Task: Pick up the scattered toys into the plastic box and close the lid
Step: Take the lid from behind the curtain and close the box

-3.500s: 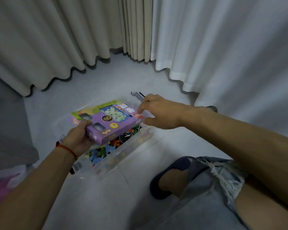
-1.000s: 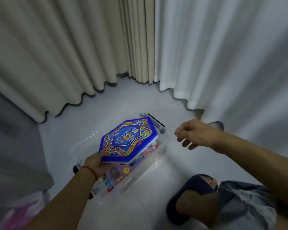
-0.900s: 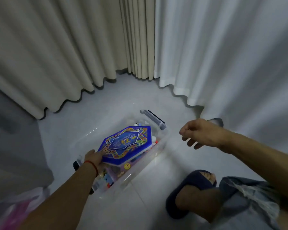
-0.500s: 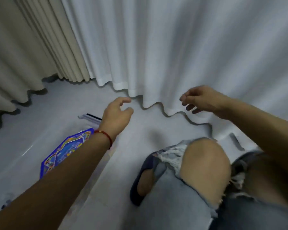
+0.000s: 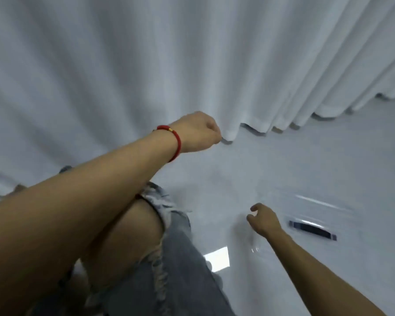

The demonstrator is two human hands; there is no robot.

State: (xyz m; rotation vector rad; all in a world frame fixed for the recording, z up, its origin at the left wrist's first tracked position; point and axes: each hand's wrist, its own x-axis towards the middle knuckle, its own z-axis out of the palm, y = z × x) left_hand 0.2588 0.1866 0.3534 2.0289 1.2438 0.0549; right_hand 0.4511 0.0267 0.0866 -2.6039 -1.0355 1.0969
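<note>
The clear plastic lid (image 5: pixel 342 215) lies flat on the pale floor at the right, blurred, with a dark latch strip (image 5: pixel 311 229) on it. My right hand (image 5: pixel 263 221) hovers just left of the lid with thumb and fingers loosely spread, holding nothing. My left hand (image 5: pixel 197 133), with a red bracelet at the wrist, is raised in front of the white curtain; its fingers curl under and nothing shows in it. The plastic box and the toys are out of view.
A white curtain (image 5: pixel 192 53) fills the upper half, its hem reaching the floor. My bent knee in torn jeans (image 5: pixel 160 258) takes up the lower middle. A bright reflection (image 5: pixel 217 258) lies on the floor tiles.
The view has swung right, away from the box with the blue hexagonal game in it. My left hand let go of that game and rose; my right hand dropped toward the lid.
</note>
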